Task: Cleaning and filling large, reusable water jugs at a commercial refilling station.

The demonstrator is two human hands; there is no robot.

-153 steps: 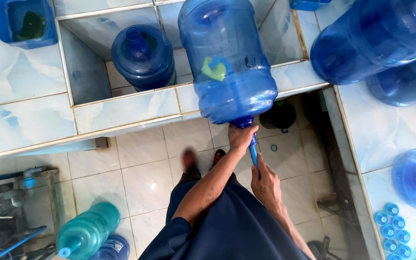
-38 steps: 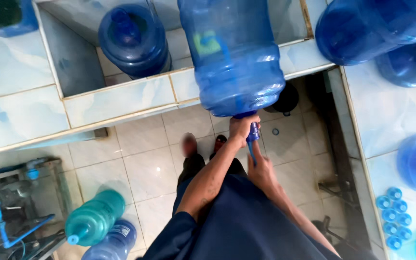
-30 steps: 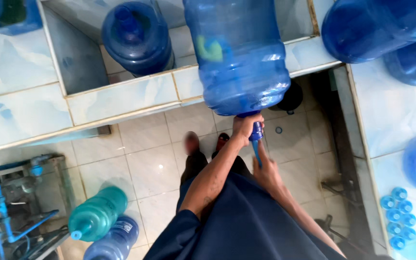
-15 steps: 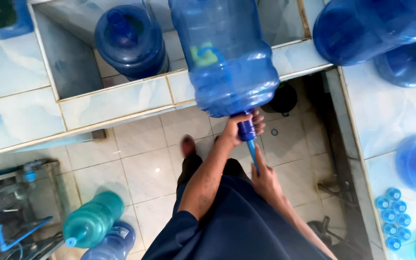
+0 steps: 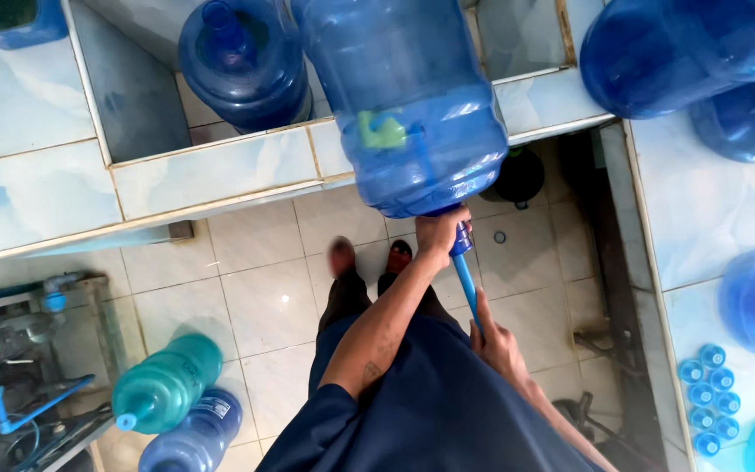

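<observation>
A big blue water bottle (image 5: 404, 96) lies tipped on the tiled surface (image 5: 220, 170), neck toward the person, while a thin blue rod (image 5: 467, 288) goes into its mouth.

The left hand (image 5: 439, 234) has its grip wrapped tight around the bottle's neck at the edge of the surface. The right hand (image 5: 500, 343), lower and close to the body, has its grip closed around the bottom end of the rod, which runs straight up to the neck. A green patch (image 5: 382, 131) shows on the bottle's shoulder. Another blue bottle (image 5: 238, 61) stands in the tiled basin (image 5: 124, 96) beside it. A green bottle (image 5: 166, 383) lies on the floor at the left, and small blue caps (image 5: 708, 398) sit in rows at the right.
</observation>
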